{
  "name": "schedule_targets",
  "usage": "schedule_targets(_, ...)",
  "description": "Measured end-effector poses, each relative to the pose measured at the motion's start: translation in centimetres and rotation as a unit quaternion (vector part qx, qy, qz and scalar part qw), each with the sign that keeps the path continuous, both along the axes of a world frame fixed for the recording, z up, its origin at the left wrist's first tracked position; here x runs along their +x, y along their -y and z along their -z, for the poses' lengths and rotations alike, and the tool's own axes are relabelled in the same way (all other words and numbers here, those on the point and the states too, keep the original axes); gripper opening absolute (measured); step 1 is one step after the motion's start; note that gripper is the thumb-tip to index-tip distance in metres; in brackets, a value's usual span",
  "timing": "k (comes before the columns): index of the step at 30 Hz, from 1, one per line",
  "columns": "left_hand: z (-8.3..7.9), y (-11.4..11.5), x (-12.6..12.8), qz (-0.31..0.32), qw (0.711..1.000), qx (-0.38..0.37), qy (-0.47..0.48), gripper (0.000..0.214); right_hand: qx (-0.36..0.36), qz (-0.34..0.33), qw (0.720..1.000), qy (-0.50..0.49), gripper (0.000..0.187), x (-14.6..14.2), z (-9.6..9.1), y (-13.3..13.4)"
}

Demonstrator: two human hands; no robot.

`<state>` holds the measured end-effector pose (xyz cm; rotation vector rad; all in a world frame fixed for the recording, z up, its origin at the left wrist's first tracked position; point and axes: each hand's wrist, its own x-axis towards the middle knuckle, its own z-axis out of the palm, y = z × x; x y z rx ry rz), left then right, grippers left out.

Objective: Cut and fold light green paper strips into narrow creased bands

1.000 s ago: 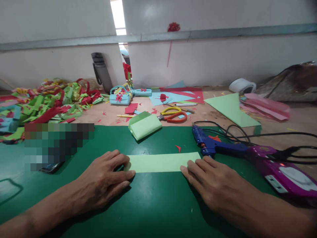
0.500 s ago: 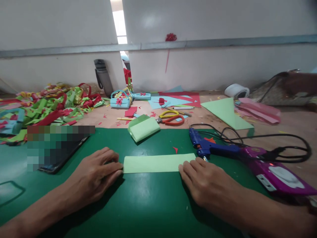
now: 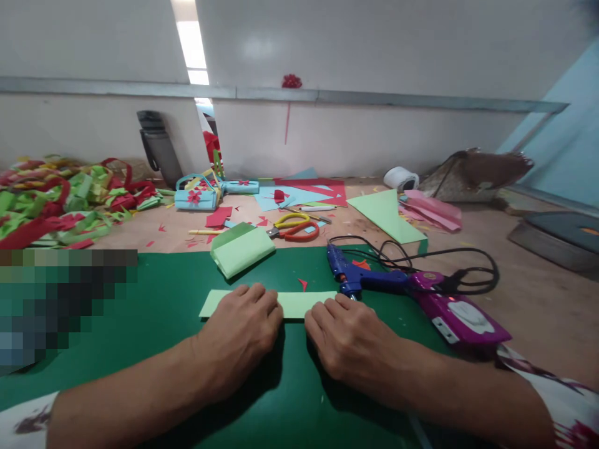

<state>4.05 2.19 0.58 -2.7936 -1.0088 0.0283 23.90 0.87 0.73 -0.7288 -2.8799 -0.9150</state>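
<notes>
A long light-green paper strip (image 3: pixel 292 303) lies flat on the dark green cutting mat (image 3: pixel 163 293). My left hand (image 3: pixel 241 327) rests palm down on the strip's middle-left part, fingers together and pressing on it. My right hand (image 3: pixel 349 333) presses the strip's right part the same way, its fingers bent over the paper's near edge. The two hands are close together, a small gap of strip showing between them. The strip's left end (image 3: pixel 208 305) sticks out past my left hand.
A folded light-green paper (image 3: pixel 241 248) lies behind the strip. A blue glue gun (image 3: pixel 355 277) with black cable (image 3: pixel 421 255) and a purple device (image 3: pixel 458 315) sit at right. Scissors (image 3: pixel 294 227), coloured paper scraps, a pile of paper strips (image 3: pixel 60 199), a dark bottle (image 3: pixel 156 146) and a tape roll (image 3: pixel 401 179) lie farther back.
Both hands have slid inward along the strip from its ends to its middle. The view has turned to the right, so everything appears shifted left.
</notes>
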Motion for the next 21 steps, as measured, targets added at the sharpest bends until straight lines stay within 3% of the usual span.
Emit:
schedule_targets(4,0.4,-0.6,-1.1,-0.008,1.0,0.02,0.002,0.007,-0.034,-0.006,0.999,-0.018,0.014,0.0,-0.2,0.0)
schedule_targets(8,0.7,0.2,-2.4,0.006,1.0,0.023,-0.005,0.007,-0.112,-0.022,0.993,-0.024,0.013,0.1,-0.8,0.2)
schedule_targets(14,-0.6,2.3,-2.5,0.003,0.998,-0.015,-0.054,0.015,-0.206,-0.051,0.976,-0.053,0.014,0.0,-1.3,0.0)
schedule_targets(21,-0.8,2.8,-2.0,0.036,0.997,-0.046,-0.05,0.021,-0.182,-0.002,0.979,-0.09,0.012,0.5,-0.5,-0.2)
